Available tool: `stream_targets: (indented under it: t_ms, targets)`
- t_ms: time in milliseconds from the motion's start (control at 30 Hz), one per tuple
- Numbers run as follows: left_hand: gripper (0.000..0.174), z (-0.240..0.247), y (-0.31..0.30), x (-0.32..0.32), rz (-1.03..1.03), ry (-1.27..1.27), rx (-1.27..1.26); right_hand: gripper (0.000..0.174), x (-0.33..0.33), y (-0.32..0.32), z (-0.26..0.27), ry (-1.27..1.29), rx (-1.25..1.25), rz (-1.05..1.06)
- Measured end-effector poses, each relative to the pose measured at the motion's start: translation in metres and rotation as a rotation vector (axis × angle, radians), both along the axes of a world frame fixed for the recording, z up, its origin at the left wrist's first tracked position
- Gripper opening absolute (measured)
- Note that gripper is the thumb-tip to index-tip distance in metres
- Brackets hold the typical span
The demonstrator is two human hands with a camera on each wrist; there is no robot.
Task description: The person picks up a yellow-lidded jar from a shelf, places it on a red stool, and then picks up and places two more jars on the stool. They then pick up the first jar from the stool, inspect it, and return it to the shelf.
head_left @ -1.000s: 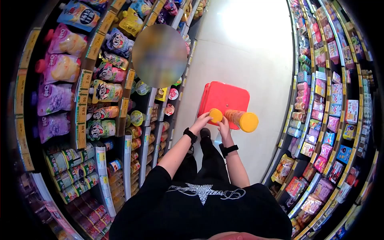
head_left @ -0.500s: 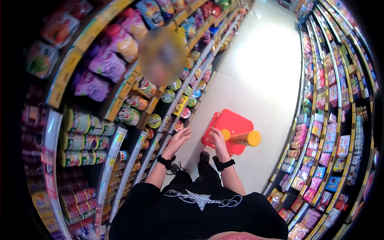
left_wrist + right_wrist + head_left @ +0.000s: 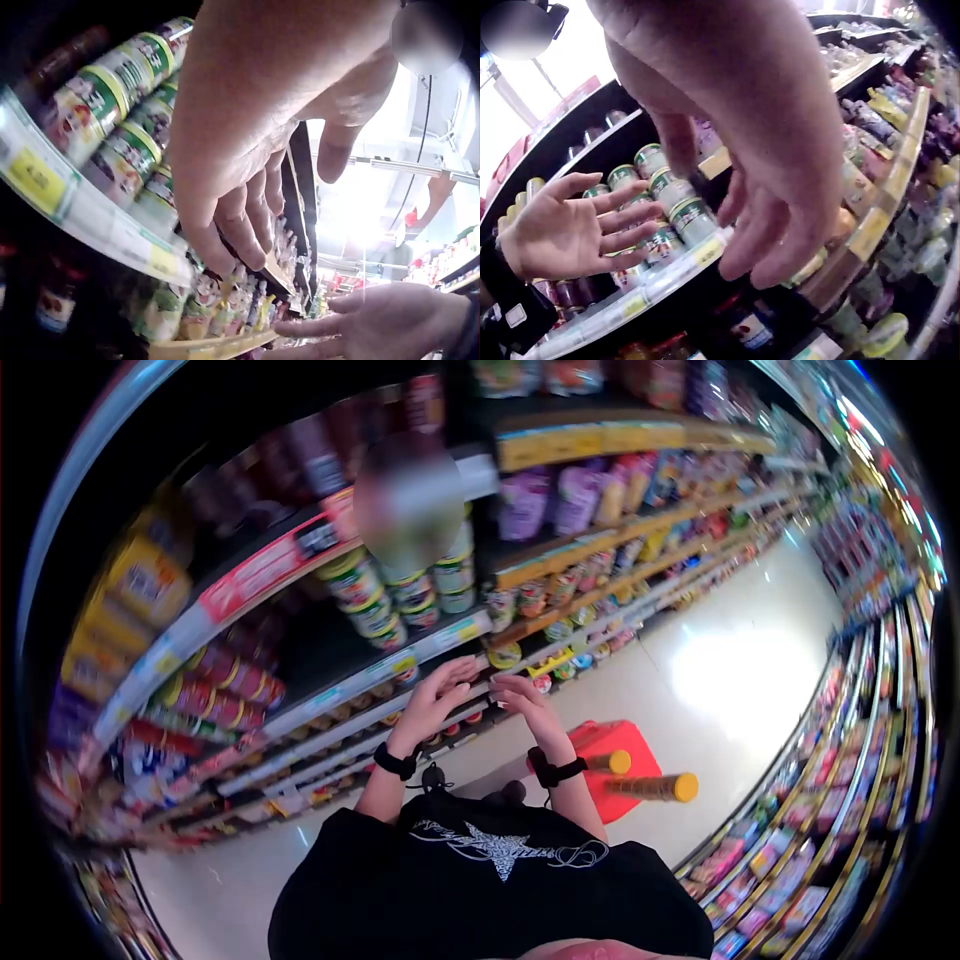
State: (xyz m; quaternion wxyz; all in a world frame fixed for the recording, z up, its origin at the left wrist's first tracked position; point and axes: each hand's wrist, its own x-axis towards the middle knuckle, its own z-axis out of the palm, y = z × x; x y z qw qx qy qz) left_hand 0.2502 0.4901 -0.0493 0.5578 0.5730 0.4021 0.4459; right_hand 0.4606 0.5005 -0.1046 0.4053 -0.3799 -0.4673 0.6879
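Raised empty toward the far shelf, with left hand and right hand side by side, fingers loosely spread, just short of the green-lidded cans there. Probably best to wrap round one can's side and lift clear of neighbours.

the left grip and right grip hang side by side, apart, before the shelf edge, with cans on it behind them. to their right a basket sits on the floor, two tubes in it.
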Motion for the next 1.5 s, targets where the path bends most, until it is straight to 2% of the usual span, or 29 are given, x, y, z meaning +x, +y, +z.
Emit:
stream_targets:
  t_ms: [33, 133, 333, 467, 567, 633, 700, 767, 867, 967, 1000, 1100, 1167, 1267, 1367, 1433, 1467, 1500]
  targets:
    - [0.044, 0.004, -0.005, -0.013, 0.057, 0.046, 0.025, 0.043, -0.014, 0.003, 0.009, -0.021, 0.086, 0.091]
    - [0.044, 0.006, -0.017, -0.05, 0.163, 0.056, 0.101, 0.042, -0.056, 0.011, 0.028, 0.15, 0.153, 0.33]
    - [0.047, 0.032, -0.043, -0.109, 0.322, -0.022, 0.171, 0.049, -0.128, 0.011, 0.071, 0.172, 0.222, 0.575]
    - [0.048, 0.027, -0.042, -0.145, 0.435, -0.065, 0.215, 0.057, -0.176, 0.013, 0.088, 0.208, 0.299, 0.53]
    - [0.048, 0.045, -0.024, -0.166, 0.495, -0.203, 0.175, 0.061, -0.215, 0.026, 0.105, 0.186, 0.358, 0.45]
    - [0.048, 0.058, -0.002, -0.186, 0.522, -0.258, 0.101, 0.061, -0.242, 0.043, 0.109, 0.164, 0.279, 0.361]
    - [0.038, 0.065, 0.019, -0.199, 0.538, -0.519, 0.06, 0.052, -0.27, 0.06, 0.117, 0.187, 0.2, 0.239]
    - [0.034, 0.058, 0.051, -0.216, 0.592, -0.633, -0.03, 0.049, -0.298, 0.085, 0.118, 0.225, 0.06, 0.138]
    - [0.036, 0.034, 0.094, -0.239, 0.581, -0.697, -0.109, 0.034, -0.33, 0.117, 0.099, 0.306, -0.01, 0.027]
    - [0.04, 0.023, 0.114, -0.248, 0.47, -0.772, 0.033, 0.03, -0.351, 0.165, 0.07, 0.404, -0.209, 0.127]
    - [0.043, 0.001, 0.137, -0.258, 0.403, -0.756, 0.119, 0.031, -0.359, 0.187, 0.048, 0.425, -0.194, 0.107]
    - [0.038, -0.047, 0.172, -0.268, 0.6, -0.212, 0.627, 0.041, -0.381, 0.229, 0.003, 0.582, -0.16, 0.136]
    - [0.037, -0.053, 0.175, -0.275, 0.667, 0.106, 0.774, 0.042, -0.386, 0.234, -0.008, 0.638, -0.138, 0.15]
    - [0.041, -0.05, 0.168, -0.283, 0.716, 0.551, 0.716, 0.043, -0.384, 0.229, -0.009, 0.623, -0.11, 0.14]
    - [0.048, -0.023, 0.154, -0.275, 0.802, 1.14, 0.584, 0.045, -0.381, 0.22, -0.007, 0.562, -0.074, 0.123]
    - [0.047, -0.039, 0.164, -0.279, 0.85, 1.005, 0.659, 0.046, -0.378, 0.212, -0.003, 0.514, -0.049, 0.111]
    - [0.047, -0.043, 0.167, -0.281, 0.85, 1.018, 0.658, 0.047, -0.377, 0.21, 0.0, 0.487, -0.033, 0.104]
    - [0.046, -0.031, 0.157, -0.278, 0.829, 1.138, 0.638, 0.047, -0.376, 0.206, 0.002, 0.459, -0.019, 0.095]
